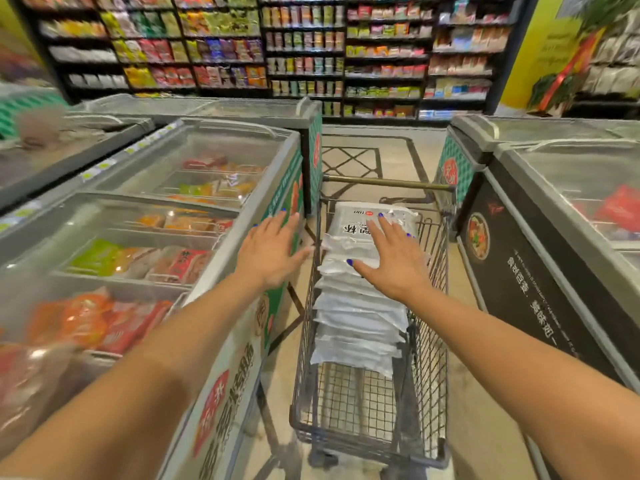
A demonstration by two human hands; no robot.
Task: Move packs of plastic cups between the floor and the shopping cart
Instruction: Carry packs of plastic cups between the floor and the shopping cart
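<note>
A wire shopping cart stands in the aisle in front of me. A tall stack of white packs of plastic cups fills its far half, and the top pack shows black print. My right hand lies flat on the top pack with its fingers spread. To the left of the stack, my left hand hovers over the cart's left rim with straight fingers, holding nothing. The cart's near half shows bare mesh.
A glass-topped chest freezer with frozen goods runs close along the cart's left. Another freezer with a black side panel stands to the right. Stocked shelves line the back wall. Tiled floor lies beyond the cart's handle.
</note>
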